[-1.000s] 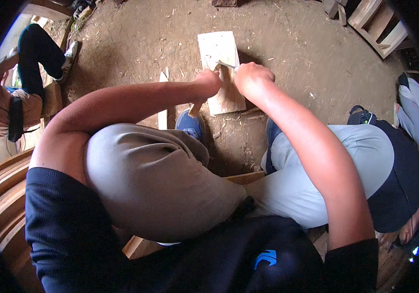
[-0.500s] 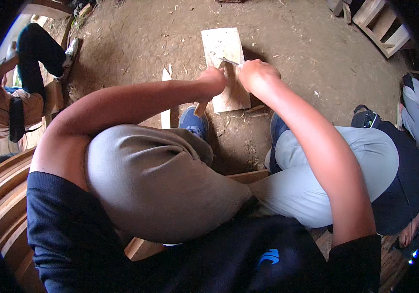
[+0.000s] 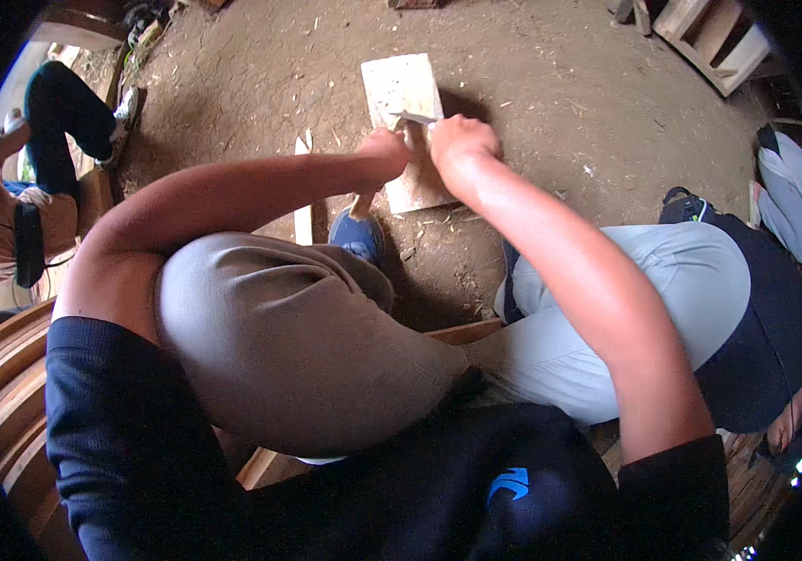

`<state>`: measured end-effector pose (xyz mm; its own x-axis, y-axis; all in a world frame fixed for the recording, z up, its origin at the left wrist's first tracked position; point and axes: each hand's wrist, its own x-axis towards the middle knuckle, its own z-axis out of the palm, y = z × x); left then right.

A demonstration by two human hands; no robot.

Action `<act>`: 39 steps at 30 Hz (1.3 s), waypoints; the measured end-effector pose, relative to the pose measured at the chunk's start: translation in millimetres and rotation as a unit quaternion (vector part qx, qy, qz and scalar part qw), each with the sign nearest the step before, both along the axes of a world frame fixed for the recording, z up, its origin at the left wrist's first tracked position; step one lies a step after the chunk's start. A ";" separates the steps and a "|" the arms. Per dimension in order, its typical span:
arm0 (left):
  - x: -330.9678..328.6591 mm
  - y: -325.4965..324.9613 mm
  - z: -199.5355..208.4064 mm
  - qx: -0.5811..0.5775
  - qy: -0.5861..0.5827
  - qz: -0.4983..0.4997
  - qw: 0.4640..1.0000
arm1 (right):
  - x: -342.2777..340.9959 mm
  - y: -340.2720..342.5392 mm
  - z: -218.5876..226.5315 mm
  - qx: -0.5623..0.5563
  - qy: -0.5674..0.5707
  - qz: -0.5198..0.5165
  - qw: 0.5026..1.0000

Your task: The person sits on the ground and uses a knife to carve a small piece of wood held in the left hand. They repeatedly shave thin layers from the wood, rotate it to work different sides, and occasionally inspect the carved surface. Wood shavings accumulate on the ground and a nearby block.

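My right hand (image 3: 464,142) is closed round the handle of a knife, whose blade (image 3: 413,118) points left over a pale wooden block (image 3: 404,79) on the ground. My left hand (image 3: 385,155) is wrapped round a narrow wooden stick. The stick's lower end (image 3: 360,207) shows below the hand, above my blue shoe (image 3: 356,234). Its upper end lies close to the blade, just over the block. Whether blade and stick touch is too small to tell. My fingers hide the knife's handle and the middle of the stick.
A thin wooden strip (image 3: 303,221) lies left of my shoe. Shavings dot the dirt floor (image 3: 260,84). A wooden frame (image 3: 711,37) stands far right. Other people sit nearby, one with dark trousers (image 3: 53,117) at left, one with a dark garment (image 3: 764,318) close at right.
The whole view has shifted, so the block and both hands appear slightly further left. Both hands keep their grips on the knife and the stick, with little movement relative to the block.
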<state>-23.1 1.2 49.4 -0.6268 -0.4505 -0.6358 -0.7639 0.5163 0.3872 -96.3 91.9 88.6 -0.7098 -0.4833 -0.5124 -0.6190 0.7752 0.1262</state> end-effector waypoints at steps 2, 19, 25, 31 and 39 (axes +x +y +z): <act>-3.9 -13.7 -28.2 -0.038 0.004 -0.094 0.995 | -6.0 -4.9 -17.9 0.002 0.010 -0.010 1.000; -0.1 2.2 5.2 0.041 -0.017 0.083 0.996 | -1.8 -5.9 8.7 0.027 -0.041 -0.028 0.998; -0.2 -5.9 -8.6 -0.003 0.019 -0.062 0.998 | -12.1 -8.8 -5.5 -0.012 -0.030 -0.021 0.999; -4.1 7.7 2.5 0.046 -0.016 0.134 0.990 | -16.6 -7.6 18.2 0.008 -0.023 0.021 0.999; -2.5 0.6 -19.8 0.026 -0.013 0.066 0.997 | 3.8 -14.0 21.2 0.064 -0.010 0.018 0.998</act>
<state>-25.6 1.7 29.7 -0.5476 -0.4940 -0.6753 -0.8337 0.3904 0.3905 -92.4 77.9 109.8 -0.6827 -0.4374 -0.5853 -0.6491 0.7309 0.2109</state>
